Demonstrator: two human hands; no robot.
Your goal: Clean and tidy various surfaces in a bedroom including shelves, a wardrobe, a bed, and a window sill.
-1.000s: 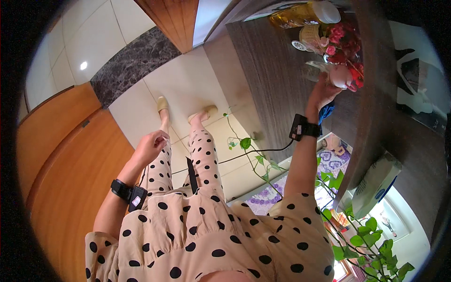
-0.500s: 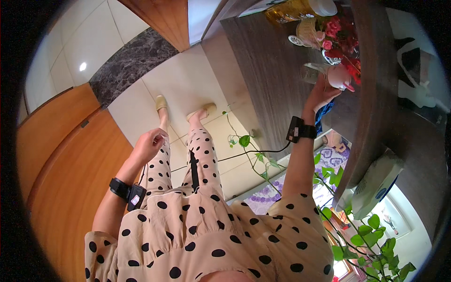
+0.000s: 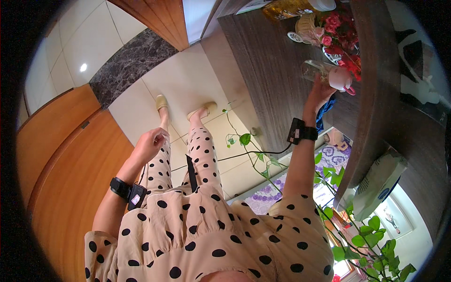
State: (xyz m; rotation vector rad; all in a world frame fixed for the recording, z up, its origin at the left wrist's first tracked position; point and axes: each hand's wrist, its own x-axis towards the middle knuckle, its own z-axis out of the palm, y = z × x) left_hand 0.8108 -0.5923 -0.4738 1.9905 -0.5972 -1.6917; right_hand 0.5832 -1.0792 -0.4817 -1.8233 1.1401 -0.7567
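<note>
On the dark wood shelf, the fingers of my right hand (image 3: 321, 94) close around a pale pink cup (image 3: 339, 78) with a pink handle. A clear glass (image 3: 312, 70) stands right beside it, close to my fingertips; I cannot tell whether they touch it. My left hand (image 3: 153, 142) hangs over my left thigh with its fingers curled in, and nothing shows in it. Both wrists wear black strapped devices with a cable.
Red and pink flowers (image 3: 332, 33) and a small wicker basket (image 3: 305, 24) on white wheels stand beyond the cup. A yellow jar (image 3: 286, 9) sits farther along. A trailing green plant (image 3: 371, 235) and a white package (image 3: 378, 185) are at the right. A wooden door (image 3: 80, 174) is at the left.
The pink cup has shifted slightly toward me and to the right with my right hand, and more of the clear glass shows. My left hand stays where it was.
</note>
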